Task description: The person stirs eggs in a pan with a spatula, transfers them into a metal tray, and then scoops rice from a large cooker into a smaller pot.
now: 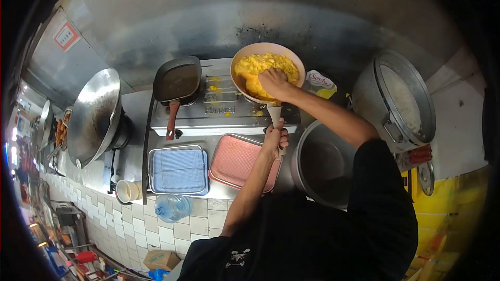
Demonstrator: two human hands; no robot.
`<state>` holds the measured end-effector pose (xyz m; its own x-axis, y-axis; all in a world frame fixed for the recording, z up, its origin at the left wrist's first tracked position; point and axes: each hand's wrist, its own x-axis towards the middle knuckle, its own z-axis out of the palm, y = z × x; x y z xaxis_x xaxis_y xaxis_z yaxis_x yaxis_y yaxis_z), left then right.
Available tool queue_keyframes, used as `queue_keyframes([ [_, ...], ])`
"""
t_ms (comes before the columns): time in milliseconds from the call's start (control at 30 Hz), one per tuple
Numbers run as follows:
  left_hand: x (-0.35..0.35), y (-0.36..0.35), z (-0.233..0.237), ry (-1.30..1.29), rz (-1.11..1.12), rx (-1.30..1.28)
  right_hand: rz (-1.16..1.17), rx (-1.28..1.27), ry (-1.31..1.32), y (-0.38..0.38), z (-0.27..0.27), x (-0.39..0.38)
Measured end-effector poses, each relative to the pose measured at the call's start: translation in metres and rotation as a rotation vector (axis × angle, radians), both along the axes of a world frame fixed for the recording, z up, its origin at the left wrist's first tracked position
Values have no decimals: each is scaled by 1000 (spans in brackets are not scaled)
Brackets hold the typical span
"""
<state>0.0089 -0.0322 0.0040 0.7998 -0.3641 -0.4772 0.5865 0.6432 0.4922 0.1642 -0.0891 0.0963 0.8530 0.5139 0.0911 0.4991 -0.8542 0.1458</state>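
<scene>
My left hand (pixel 274 140) is closed around the pale handle (pixel 274 114) of a frying pan (pixel 239 55), which sits on the right side of the gas stove (pixel 221 87). Scrambled egg (pixel 268 62), yellow and lumpy, fills much of the pan. Right over the egg is my right hand (pixel 275 83), its fingers curled down toward the food. Whatever it grips is hidden; an orange blur shows beside the fingers. To the left on the stove rests a dark square pan (pixel 177 79) with a red-brown handle and dark liquid inside. Bits of egg lie spilled between the pans.
In front of the stove lie a blue tray (pixel 178 170) and a pink tray (pixel 237 159). A large empty-looking pot (pixel 325 161) stands by my right arm, with a rice pot (pixel 403 101) beyond it. A wok (pixel 96 117) is at left; a water bottle (pixel 173 208) sits below.
</scene>
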Motion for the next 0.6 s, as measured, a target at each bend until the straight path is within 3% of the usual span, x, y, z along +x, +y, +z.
queue_keyframes([
  [67, -3, 1, 0, -4, 10, 4, -59, -12, -79, -16, -7, 21],
  [200, -2, 6, -2, -14, -14, -28, -25, -40, -139, -41, 53, 26],
  [367, 0, 8, 5, 17, -16, -30, 70, -156, 79, -58, 104, -23],
  [433, 0, 8, 5, 17, -26, -30, 214, -212, 104, -72, 81, -26],
  [533, 2, 7, -4, -24, -46, -26, 181, -208, -54, -87, 29, -8],
  [600, -2, 5, -3, -10, -38, -24, 181, -67, -222, -96, 13, 5],
])
